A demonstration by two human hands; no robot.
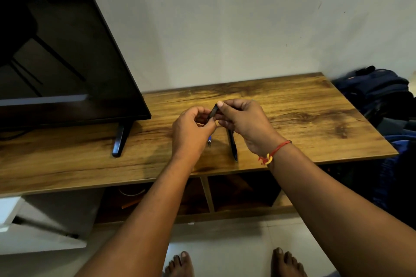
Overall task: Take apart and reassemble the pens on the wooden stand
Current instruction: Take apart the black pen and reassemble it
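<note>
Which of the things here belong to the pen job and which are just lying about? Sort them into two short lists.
Part of the job:
- dark pen piece held between left hand and right hand
- black pen lying on the wooden stand
- blue pen, mostly hidden under the left hand

Just lying about:
- television
- bags beside the stand

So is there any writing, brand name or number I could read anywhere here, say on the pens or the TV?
None can be read.
Dark pen piece held between both hands: no print visible.
Black pen lying on the wooden stand: any marking is too small to tell.
Blue pen tip: mostly hidden behind the left hand.
TV: dark screen, no logo shows.
</note>
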